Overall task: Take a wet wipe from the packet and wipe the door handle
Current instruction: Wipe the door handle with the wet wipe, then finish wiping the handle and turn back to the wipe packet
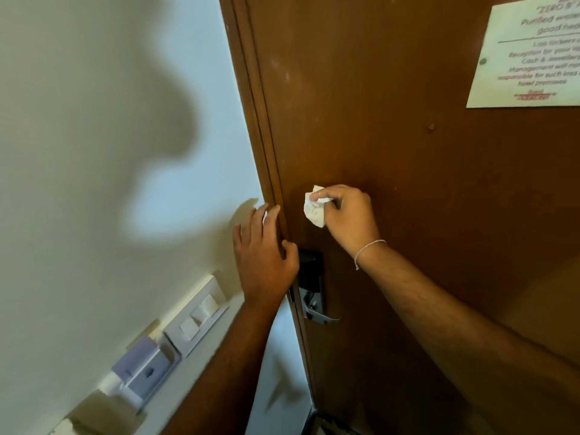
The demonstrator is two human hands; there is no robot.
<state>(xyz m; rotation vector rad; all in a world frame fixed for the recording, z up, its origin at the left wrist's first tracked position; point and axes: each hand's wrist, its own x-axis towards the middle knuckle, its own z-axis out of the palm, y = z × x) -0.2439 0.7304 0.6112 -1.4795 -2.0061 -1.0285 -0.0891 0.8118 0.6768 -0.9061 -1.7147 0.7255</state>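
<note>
**Above the lock, wipe at the ready**

Right hand [345,215] pinches a crumpled wet wipe [314,211] against the brown door [408,183], at twelve o'clock from the silver lever handle [321,313], probably ready to drop onto it. Left hand [263,255], fingers straight, braces on the door frame [263,146] at ten o'clock, likely for steadiness.

A brown wooden door [408,183] is set in a darker frame [251,105]. A printed notice [533,54] is fixed to it at the upper right and cut off by the picture's edge. A small stud [431,127] is seen below the notice. A broad shadow [141,105] is cast on the pale wall [78,215] to the left. Lower down, a white switch panel [197,315] is mounted, with what appears to be a key-card holder [144,368] just beside it.
</note>
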